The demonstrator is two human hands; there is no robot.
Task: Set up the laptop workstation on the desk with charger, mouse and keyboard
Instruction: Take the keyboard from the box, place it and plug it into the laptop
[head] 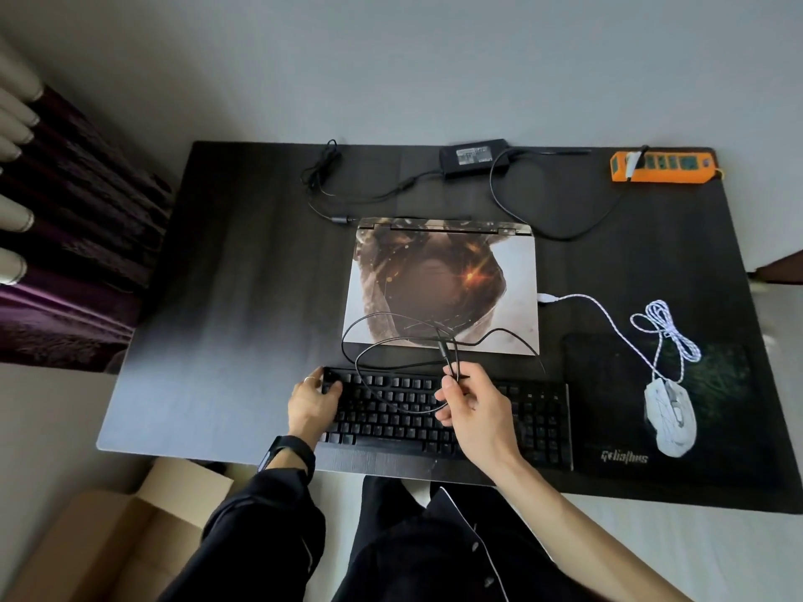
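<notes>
Black keyboard (391, 410) at 6 o'clock; left hand (310, 399) grips its left end, right hand (471, 406) pinches looped black cable (444, 351) above keys. Closed laptop (443, 284), printed lid, centre. White mouse (671, 417) 4 o'clock, charger (473, 157) 12. Dark desk (217, 297), grey wall (391, 58)

Keyboard (391, 414) lies under the right fingers (449, 386), with the left fingers (310, 381) at its left end. Cable (442, 349) loops from the right fingers onto laptop (443, 280), just beyond. Charger (473, 156) well beyond. Mouse (671, 421) on pad (608, 384), to their right.
</notes>
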